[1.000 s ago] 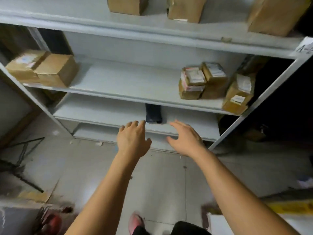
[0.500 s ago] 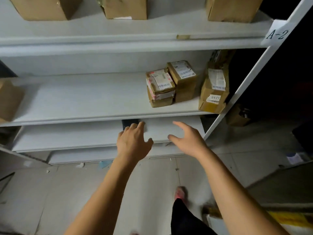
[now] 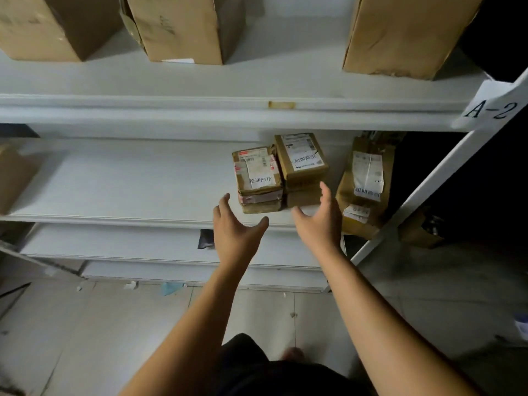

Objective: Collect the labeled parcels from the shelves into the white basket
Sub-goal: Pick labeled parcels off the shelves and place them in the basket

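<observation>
Both hands are empty, fingers spread: the left hand (image 3: 235, 234) sits just below the left stack of labeled parcels (image 3: 258, 178), the right hand (image 3: 320, 224) before the taller stack (image 3: 301, 164); a leaning parcel (image 3: 367, 181) stands just right of that hand

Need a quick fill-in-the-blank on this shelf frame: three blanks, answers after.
1. The tag at the right reads ____.
2. The left hand and right hand are both ____, holding nothing, just short of the small parcels.
3. The top shelf carries ____ big boxes in view.
Answers: A-2; open; three.
</observation>
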